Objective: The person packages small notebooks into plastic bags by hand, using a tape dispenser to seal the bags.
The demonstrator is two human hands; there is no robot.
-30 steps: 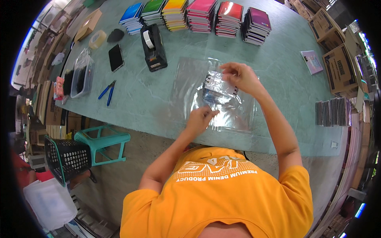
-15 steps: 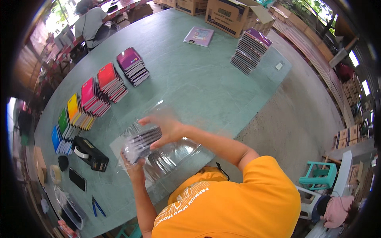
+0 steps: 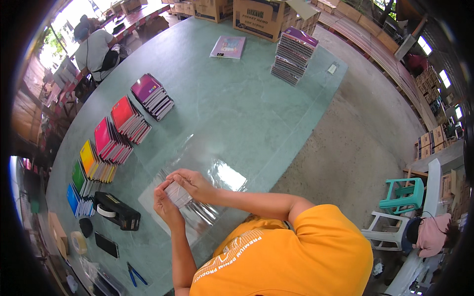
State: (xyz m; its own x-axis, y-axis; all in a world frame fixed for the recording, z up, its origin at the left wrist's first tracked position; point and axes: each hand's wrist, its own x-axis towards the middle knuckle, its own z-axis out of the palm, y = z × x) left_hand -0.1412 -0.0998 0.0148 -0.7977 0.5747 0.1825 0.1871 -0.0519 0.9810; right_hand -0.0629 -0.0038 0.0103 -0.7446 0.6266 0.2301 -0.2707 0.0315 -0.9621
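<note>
Between my two hands is a small stack of spiral notebooks (image 3: 178, 195) in clear plastic, mostly covered by the fingers. My left hand (image 3: 168, 204) grips it from the left side, fingers closed along its edge. Over its top and right side curls my right hand (image 3: 196, 186), its fingertips close to those of the left. Underneath lie clear plastic bags (image 3: 229, 176), shiny and loosely spread on the green table (image 3: 222, 108).
Notebook piles in purple (image 3: 145, 88), red (image 3: 123, 111), pink (image 3: 104, 135), yellow (image 3: 89, 157), green (image 3: 79, 175) and blue (image 3: 74, 197) line the left. Near them are a black tape dispenser (image 3: 118, 209), phone (image 3: 106, 244) and pliers (image 3: 136, 274). Wrapped notebooks (image 3: 294, 55) and a carton (image 3: 259, 19) stand far off.
My right hand has moved from an open pose over the stack to closing around its top. Both hands now cup the stack, and the whole view has shifted slightly.
</note>
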